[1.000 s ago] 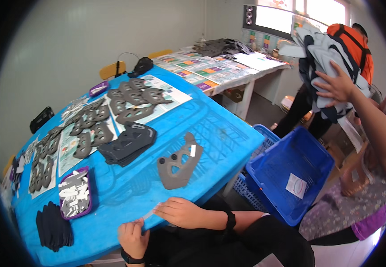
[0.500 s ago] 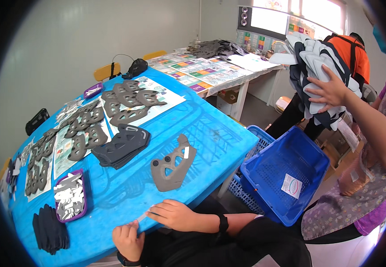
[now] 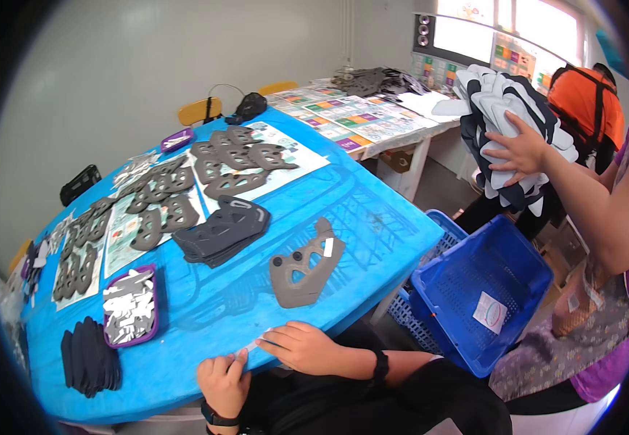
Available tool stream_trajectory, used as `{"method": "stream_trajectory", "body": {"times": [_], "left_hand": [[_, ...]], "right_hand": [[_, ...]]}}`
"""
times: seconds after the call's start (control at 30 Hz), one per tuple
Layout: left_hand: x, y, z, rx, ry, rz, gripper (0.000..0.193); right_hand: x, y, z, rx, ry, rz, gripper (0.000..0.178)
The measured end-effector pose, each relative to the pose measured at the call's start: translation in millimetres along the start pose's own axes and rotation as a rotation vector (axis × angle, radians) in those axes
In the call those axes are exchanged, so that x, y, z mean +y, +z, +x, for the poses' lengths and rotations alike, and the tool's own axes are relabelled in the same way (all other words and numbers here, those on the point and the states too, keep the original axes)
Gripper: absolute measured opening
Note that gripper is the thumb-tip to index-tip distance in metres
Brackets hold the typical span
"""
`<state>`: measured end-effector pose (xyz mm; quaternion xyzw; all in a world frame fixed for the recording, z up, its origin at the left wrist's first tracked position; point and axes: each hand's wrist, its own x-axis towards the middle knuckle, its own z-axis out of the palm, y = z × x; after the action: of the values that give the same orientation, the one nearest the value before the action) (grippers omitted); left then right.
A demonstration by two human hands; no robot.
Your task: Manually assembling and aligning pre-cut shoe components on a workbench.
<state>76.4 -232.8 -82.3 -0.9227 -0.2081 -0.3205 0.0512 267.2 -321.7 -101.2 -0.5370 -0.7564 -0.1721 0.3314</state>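
Observation:
At the near edge of the blue-covered table, my left hand and my right hand pinch a small white strip between them. Fingers of both hands are closed on it, one at each end. Just beyond my right hand lies a grey-brown flat shaped piece with cut-out holes. It carries two black round dots and a white strip. Farther off is a stack of dark shaped pieces. Left of my hands stands a purple basket filled with white and grey strips.
Dark elongated pieces are bunched at the near left. Rows of grey shaped pieces cover printed sheets farther back. On the right, a co-worker holds a large bundle of grey and black pieces above a blue crate. Another person bends behind.
The whole view has swung slightly left, so the table things appear farther right. My hands keep their pinch on the strip. The co-worker's bundle sits a little lower beside the crate.

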Motion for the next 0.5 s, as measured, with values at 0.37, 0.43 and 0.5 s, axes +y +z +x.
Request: {"method": "stream_trajectory", "body": {"times": [0.37, 0.43, 0.5], "left_hand": [[-16.2, -13.6, -2.6, -0.142, -0.077, -0.053, 0.046], [-21.7, -7.7, -5.1, -0.160, -0.059, -0.049, 0.046], [-20.3, -7.0, -0.3, -0.145, -0.025, -0.067, 0.036]], "right_hand": [[108.1, -200.1, 37.6, -1.454, 0.799, -0.449, 0.021], [73.4, -142.2, 68.6, -1.697, 0.161, 0.513, 0.030], [-0.6, -79.4, 99.6, -1.550, -0.400, 1.158, 0.043]]}}
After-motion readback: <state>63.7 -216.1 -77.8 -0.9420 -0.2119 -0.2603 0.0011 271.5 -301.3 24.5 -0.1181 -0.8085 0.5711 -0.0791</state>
